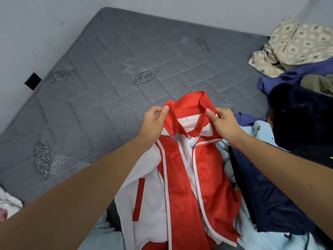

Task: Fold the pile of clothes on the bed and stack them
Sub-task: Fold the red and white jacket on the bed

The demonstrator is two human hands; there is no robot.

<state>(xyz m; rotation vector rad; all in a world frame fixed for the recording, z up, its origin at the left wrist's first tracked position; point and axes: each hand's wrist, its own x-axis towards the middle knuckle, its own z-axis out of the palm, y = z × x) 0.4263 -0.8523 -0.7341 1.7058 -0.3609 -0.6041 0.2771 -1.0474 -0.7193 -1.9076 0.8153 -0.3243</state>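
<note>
Above the near edge of the grey mattress (pixel 111 73), in the head view, you hold a red and white jacket (pixel 182 177) up by its collar. Your left hand (pixel 155 121) pinches the left side of the collar between thumb and fingers, and your right hand (pixel 224 124) pinches the right side in the same way, so both hands are closed on the cloth. The jacket is open at the front and its body hangs down toward you, over a light blue cloth (pixel 266 239) and beside a dark blue garment (pixel 270 199). I think you grip at the two collar ends so that the jacket can hang straight and even before you lay it flat for folding. To your right lies the unfolded pile (pixel 302 98), with a beige patterned cloth (pixel 297 44) on the far side and dark pieces nearer to you. No folded stack is visible on the mattress, so the task seems to be at an early stage. A wide bare part of the mattress in front of you is probably where this jacket can be spread.
</note>
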